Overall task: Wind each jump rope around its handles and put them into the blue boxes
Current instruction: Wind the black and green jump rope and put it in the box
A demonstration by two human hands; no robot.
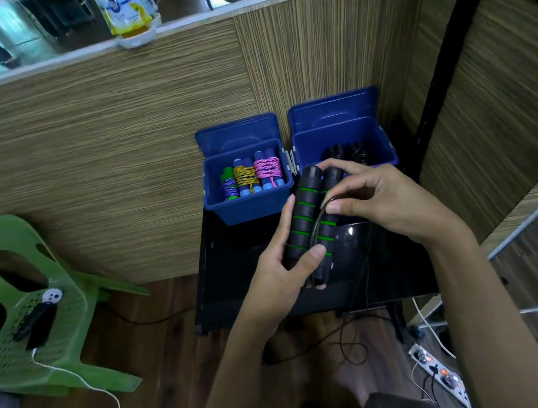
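Glossy black table (238, 287); ribbed foam handles (311, 218) in left hand (280, 271)

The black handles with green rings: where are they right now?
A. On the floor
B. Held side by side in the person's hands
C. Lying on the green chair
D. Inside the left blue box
B: the left hand grips the black handles together above the black table, while the right hand pinches the thin black rope against them.
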